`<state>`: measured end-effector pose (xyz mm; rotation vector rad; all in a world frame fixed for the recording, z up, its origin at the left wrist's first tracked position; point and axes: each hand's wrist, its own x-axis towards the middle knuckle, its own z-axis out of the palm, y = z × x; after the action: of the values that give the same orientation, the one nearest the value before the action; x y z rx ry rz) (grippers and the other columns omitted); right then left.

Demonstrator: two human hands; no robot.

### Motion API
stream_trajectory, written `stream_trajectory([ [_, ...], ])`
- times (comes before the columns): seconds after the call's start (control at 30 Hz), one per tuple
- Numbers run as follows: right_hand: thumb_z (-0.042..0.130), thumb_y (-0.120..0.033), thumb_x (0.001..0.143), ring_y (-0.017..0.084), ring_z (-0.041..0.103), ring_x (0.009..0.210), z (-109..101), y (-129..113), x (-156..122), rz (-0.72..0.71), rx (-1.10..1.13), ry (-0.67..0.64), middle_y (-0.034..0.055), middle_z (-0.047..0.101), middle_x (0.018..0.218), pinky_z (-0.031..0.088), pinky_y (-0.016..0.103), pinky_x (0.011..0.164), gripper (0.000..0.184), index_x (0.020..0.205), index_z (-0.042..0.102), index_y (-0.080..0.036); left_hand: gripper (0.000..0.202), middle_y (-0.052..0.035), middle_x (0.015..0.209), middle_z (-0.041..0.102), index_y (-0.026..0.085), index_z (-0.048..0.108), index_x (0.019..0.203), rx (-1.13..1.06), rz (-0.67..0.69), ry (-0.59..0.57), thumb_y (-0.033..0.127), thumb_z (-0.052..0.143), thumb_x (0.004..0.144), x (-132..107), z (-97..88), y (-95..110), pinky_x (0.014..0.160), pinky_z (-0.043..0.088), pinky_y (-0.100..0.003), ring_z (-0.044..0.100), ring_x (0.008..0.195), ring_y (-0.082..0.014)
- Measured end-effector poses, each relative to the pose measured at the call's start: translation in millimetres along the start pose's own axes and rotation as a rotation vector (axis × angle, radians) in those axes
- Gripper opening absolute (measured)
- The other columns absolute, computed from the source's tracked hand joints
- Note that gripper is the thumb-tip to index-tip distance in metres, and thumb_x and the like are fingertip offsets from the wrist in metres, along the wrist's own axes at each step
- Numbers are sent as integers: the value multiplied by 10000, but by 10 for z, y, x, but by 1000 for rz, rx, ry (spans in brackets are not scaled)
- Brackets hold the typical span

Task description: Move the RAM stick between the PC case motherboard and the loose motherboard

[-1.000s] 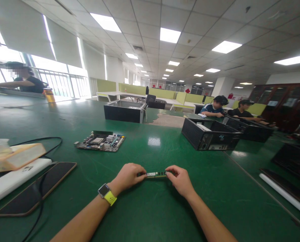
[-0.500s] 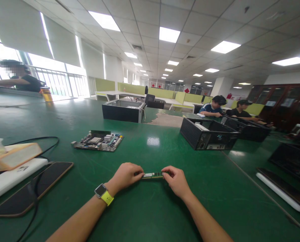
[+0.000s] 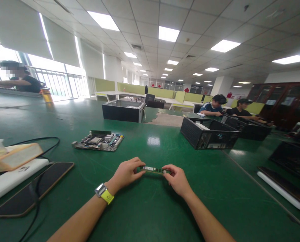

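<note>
A green RAM stick [image 3: 153, 169] with a white label spans the gap between my two hands, over the green table [image 3: 150, 208]. My left hand [image 3: 126, 172], with a watch [image 3: 104, 193] on a yellow-green strap at its wrist, pinches the stick's left end. At the right end, the thumb and fingers of my right hand [image 3: 177, 178] are closed on it. Beyond my left hand a motherboard [image 3: 99, 141] lies flat on the table.
Black computer cases stand at the back centre [image 3: 123, 111] and right [image 3: 209, 133]. On the left lie a phone [image 3: 34, 190], a white power bank [image 3: 16, 178], a tissue pack [image 3: 21, 156] and a black cable. Several people sit at work farther off.
The RAM stick has tilted, its left end rising and its labelled face showing more. My left fingers have shifted up with it; both hands still hold the ends.
</note>
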<state>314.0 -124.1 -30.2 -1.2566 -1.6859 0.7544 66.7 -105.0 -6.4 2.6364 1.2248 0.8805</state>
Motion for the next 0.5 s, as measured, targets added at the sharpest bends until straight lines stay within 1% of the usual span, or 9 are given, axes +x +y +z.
stream_trajectory([
  [0.2, 541, -257, 716, 82, 471, 460, 1, -3, 0, 26, 40, -35, 4, 611, 703, 371, 208, 437, 261, 928, 650, -152, 217, 2, 901, 588, 221, 619, 1001, -8, -17, -3, 259, 558, 797, 3, 0, -9, 628, 421, -201, 516, 614, -76],
  [0.5, 540, -274, 736, 96, 481, 513, -13, -30, -6, -45, -85, -11, -2, 628, 703, 382, 216, 498, 245, 916, 675, -177, 228, -1, 897, 593, 223, 626, 1014, -19, -11, 6, 261, 552, 801, -10, -7, -10, 626, 424, -202, 513, 611, -78],
])
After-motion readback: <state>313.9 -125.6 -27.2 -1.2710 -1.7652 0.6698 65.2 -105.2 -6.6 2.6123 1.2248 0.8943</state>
